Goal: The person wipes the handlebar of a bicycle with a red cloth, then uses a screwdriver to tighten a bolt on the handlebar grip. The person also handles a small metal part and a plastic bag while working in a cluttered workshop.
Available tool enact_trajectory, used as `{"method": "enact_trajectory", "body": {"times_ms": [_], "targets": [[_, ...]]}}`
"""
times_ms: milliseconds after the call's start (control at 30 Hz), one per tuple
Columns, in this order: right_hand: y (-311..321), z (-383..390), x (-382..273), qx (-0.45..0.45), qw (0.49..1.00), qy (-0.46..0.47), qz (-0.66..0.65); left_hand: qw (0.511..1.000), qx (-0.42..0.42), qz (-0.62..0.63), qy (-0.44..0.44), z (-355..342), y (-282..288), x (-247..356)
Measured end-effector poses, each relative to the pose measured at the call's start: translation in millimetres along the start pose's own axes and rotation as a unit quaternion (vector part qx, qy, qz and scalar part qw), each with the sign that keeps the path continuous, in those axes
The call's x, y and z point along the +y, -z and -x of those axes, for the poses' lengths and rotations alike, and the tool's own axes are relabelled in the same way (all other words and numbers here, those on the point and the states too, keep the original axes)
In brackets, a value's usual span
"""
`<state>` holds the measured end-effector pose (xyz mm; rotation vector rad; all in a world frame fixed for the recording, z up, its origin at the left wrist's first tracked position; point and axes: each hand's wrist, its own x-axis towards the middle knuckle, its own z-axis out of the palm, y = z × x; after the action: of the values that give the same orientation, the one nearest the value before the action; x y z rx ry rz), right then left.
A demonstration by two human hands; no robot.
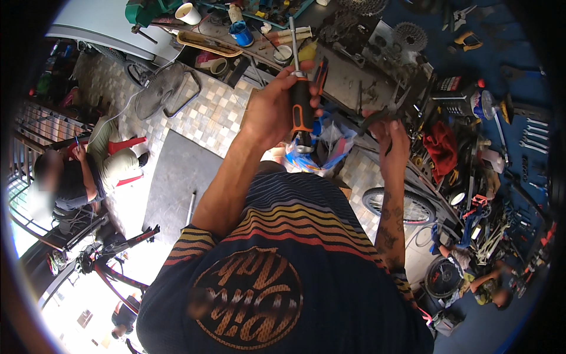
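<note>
My left hand (pixel 268 115) is closed around a screwdriver (pixel 302 109) with a thick black-and-orange handle. Its metal shaft points away over the bench. Beside the handle, at my left fingers, is a second slim dark-and-orange tool (pixel 320 75); whether I grip it too is unclear. My right hand (pixel 394 144) is closed on a pair of dark pliers (pixel 390 111) near the bench's front edge, its narrow jaws apart and pointing away. Part of the plier handles is hidden by my fingers.
A cluttered workbench (pixel 348 76) carries sprockets (pixel 410 36), a blue cup (pixel 240 33) and a yellow tray (pixel 209 42). Below it are a plastic bag (pixel 327 147) and a bicycle wheel (pixel 398 205). Wrenches (pixel 535 135) hang at right. A person (pixel 73 177) sits at left near a fan (pixel 159 91).
</note>
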<state>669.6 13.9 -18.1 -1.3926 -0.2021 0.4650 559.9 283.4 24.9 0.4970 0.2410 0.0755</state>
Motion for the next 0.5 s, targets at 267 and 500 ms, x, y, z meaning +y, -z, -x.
{"method": "enact_trajectory", "body": {"times_ms": [267, 500], "targets": [[-31, 50, -31, -0.09, 0.994, -0.016, 0.054, 0.973, 0.03, -0.201, -0.105, -3, -25, 6], [-38, 71, -55, -0.091, 0.959, 0.041, 0.266, 0.991, 0.041, -0.073, -0.102, -3, -38, 1]]}}
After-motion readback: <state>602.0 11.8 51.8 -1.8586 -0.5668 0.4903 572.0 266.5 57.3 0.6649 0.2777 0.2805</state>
